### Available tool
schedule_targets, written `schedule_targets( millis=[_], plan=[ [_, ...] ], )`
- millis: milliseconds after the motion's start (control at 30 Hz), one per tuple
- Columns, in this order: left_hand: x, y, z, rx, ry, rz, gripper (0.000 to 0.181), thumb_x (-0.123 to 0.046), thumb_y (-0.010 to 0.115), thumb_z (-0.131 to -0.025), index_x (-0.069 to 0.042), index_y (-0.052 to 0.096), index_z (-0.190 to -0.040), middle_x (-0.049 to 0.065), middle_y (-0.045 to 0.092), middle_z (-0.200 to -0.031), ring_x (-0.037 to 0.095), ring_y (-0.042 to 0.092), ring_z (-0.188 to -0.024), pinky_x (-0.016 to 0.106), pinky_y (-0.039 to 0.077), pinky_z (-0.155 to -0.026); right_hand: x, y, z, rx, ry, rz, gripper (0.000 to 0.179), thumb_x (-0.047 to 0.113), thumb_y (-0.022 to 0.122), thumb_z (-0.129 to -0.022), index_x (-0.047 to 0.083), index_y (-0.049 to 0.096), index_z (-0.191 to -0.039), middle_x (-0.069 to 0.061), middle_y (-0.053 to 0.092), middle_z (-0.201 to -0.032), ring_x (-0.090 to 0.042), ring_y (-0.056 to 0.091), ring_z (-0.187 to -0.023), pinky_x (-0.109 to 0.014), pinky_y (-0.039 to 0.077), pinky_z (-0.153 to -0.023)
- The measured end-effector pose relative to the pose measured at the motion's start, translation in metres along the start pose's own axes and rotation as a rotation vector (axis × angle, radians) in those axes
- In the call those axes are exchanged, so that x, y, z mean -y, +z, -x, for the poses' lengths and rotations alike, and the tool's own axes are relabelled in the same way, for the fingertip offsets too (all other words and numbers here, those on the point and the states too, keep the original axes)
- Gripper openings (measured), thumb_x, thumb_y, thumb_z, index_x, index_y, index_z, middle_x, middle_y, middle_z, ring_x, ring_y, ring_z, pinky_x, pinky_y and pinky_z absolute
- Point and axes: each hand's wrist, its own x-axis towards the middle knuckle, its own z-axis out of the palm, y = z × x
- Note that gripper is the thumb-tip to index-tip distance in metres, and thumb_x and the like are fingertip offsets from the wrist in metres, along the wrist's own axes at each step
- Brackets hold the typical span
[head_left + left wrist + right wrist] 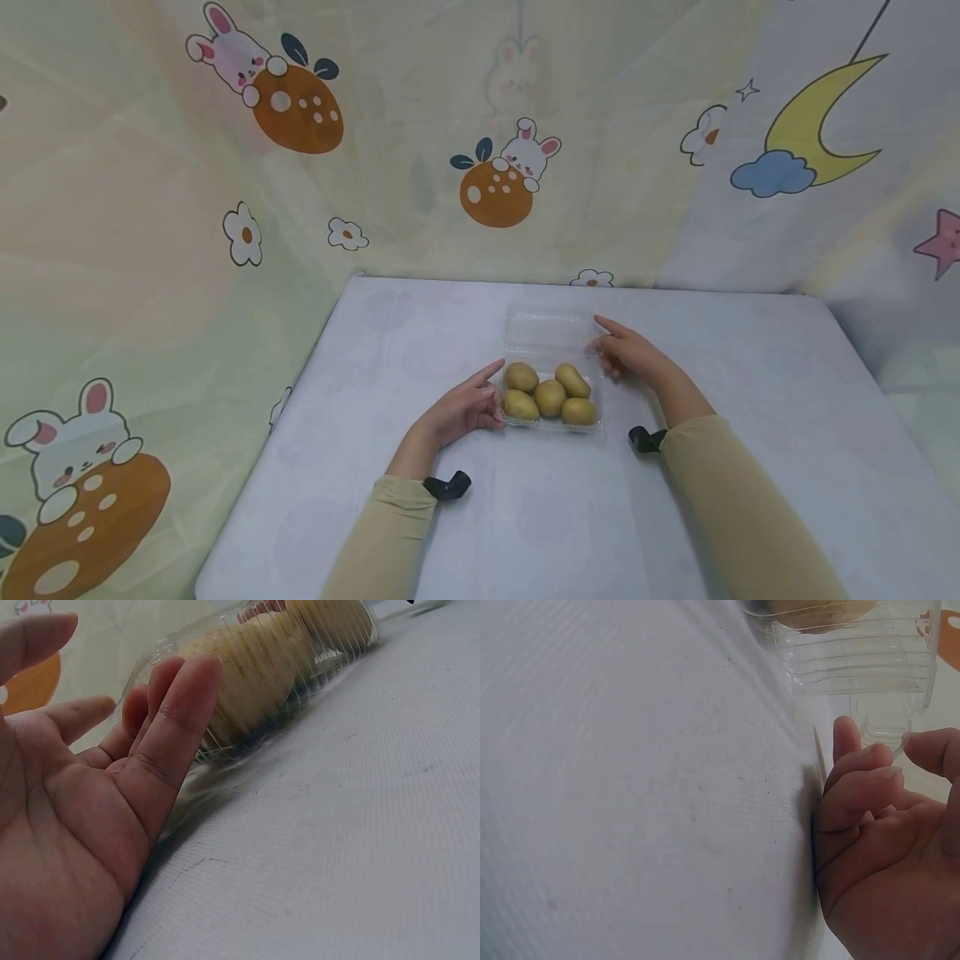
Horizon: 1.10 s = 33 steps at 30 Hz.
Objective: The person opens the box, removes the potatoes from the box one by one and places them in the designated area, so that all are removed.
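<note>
- Clear plastic box sits on the desk, five potatoes inside, lid flipped open far side
- Left hand's right at its left side, grip wide
- Right hand's by the right edge, grip loose, can't tell if touching

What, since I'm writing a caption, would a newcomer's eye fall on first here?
Probably the five yellow-brown potatoes in a clear container on the white table, its lid open towards the far edge. The left grip is at the container's left side, the right grip at the lid's right edge. Behind, the patterned backdrop draws the eye, with a yellow moon at upper right.
</note>
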Motion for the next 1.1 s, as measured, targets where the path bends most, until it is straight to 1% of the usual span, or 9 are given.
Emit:
schedule_targets(
  millis=[133, 200, 333, 467, 567, 633, 800, 1000, 1100],
  plan=[
    [-0.001, 0.0, 0.0, 0.001, -0.004, -0.006, 0.063, -0.023, 0.042, -0.105, -0.023, 0.012, -0.16, -0.002, 0.055, -0.094, 0.013, 0.063, -0.083, 0.032, 0.059, -0.085, 0.0, 0.0, 0.0, -0.004, 0.018, -0.002, 0.071, 0.025, 0.048, -0.1, 0.021, 0.011, -0.16, -0.005, 0.055, -0.073, -0.019, 0.049, -0.061, -0.031, 0.048, -0.059],
    [-0.001, 0.001, 0.0, 0.004, -0.001, -0.008, 0.063, -0.022, 0.042, -0.105, -0.023, 0.012, -0.16, -0.002, 0.054, -0.094, 0.012, 0.063, -0.083, 0.033, 0.059, -0.085, -0.009, -0.001, -0.006, -0.007, 0.011, -0.002, 0.072, 0.028, 0.049, -0.099, 0.023, 0.012, -0.16, -0.003, 0.055, -0.071, -0.018, 0.049, -0.061, -0.03, 0.049, -0.059],
    [-0.002, 0.001, 0.001, 0.01, 0.001, -0.011, 0.064, -0.023, 0.042, -0.105, -0.022, 0.011, -0.16, -0.002, 0.054, -0.094, 0.012, 0.063, -0.083, 0.033, 0.059, -0.085, -0.01, -0.006, -0.007, -0.003, 0.006, 0.009, 0.07, 0.029, 0.049, -0.1, 0.024, 0.014, -0.16, -0.007, 0.057, -0.076, -0.018, 0.051, -0.061, -0.03, 0.051, -0.059],
    [-0.001, 0.0, 0.0, 0.01, 0.003, -0.012, 0.063, -0.021, 0.041, -0.105, -0.022, 0.012, -0.16, -0.002, 0.054, -0.094, 0.012, 0.063, -0.084, 0.033, 0.059, -0.085, -0.003, -0.013, -0.002, -0.039, -0.005, 0.065, 0.065, 0.031, 0.05, -0.101, 0.025, 0.02, -0.159, -0.014, 0.06, -0.1, -0.02, 0.055, -0.066, -0.032, 0.053, -0.061],
    [0.0, 0.0, -0.001, 0.011, 0.005, -0.01, 0.062, -0.02, 0.041, -0.105, -0.022, 0.012, -0.16, -0.002, 0.055, -0.094, 0.012, 0.063, -0.084, 0.033, 0.059, -0.085, 0.005, -0.019, 0.006, -0.06, -0.036, 0.111, 0.058, 0.033, 0.05, -0.102, 0.024, 0.031, -0.155, -0.016, 0.054, -0.12, -0.022, 0.057, -0.075, -0.031, 0.054, -0.066],
    [0.0, -0.001, -0.001, 0.011, 0.006, -0.011, 0.062, -0.021, 0.04, -0.105, -0.022, 0.013, -0.16, -0.002, 0.054, -0.094, 0.012, 0.063, -0.083, 0.033, 0.059, -0.085, 0.012, -0.022, 0.012, -0.049, -0.071, 0.136, 0.053, 0.036, 0.052, -0.102, 0.022, 0.039, -0.151, -0.018, 0.052, -0.124, -0.024, 0.056, -0.079, -0.031, 0.054, -0.068],
    [0.0, -0.001, -0.001, 0.016, 0.005, -0.014, 0.061, -0.02, 0.04, -0.105, -0.022, 0.012, -0.16, -0.002, 0.054, -0.095, 0.012, 0.062, -0.084, 0.032, 0.058, -0.086, 0.025, -0.025, 0.025, 0.062, -0.161, 0.19, 0.044, 0.036, 0.057, -0.1, 0.018, 0.053, -0.14, -0.02, 0.054, -0.121, -0.028, 0.054, -0.078, -0.034, 0.052, -0.07],
    [-0.001, 0.0, 0.0, 0.006, 0.004, -0.025, 0.062, -0.022, 0.041, -0.105, -0.023, 0.013, -0.16, -0.002, 0.054, -0.095, 0.012, 0.063, -0.084, 0.033, 0.059, -0.086, 0.033, -0.018, 0.031, 0.285, -0.187, 0.285, 0.041, 0.029, 0.061, -0.098, 0.016, 0.057, -0.136, -0.014, 0.061, -0.126, -0.028, 0.058, -0.086, -0.034, 0.054, -0.068],
    [0.0, 0.0, 0.0, 0.005, 0.007, -0.025, 0.062, -0.021, 0.041, -0.105, -0.023, 0.013, -0.16, -0.002, 0.055, -0.095, 0.013, 0.063, -0.084, 0.033, 0.059, -0.085, 0.039, -0.012, 0.033, 0.34, -0.185, 0.331, 0.039, 0.03, 0.061, -0.098, 0.016, 0.059, -0.135, -0.013, 0.063, -0.126, -0.028, 0.06, -0.086, -0.033, 0.054, -0.064]
  ],
)
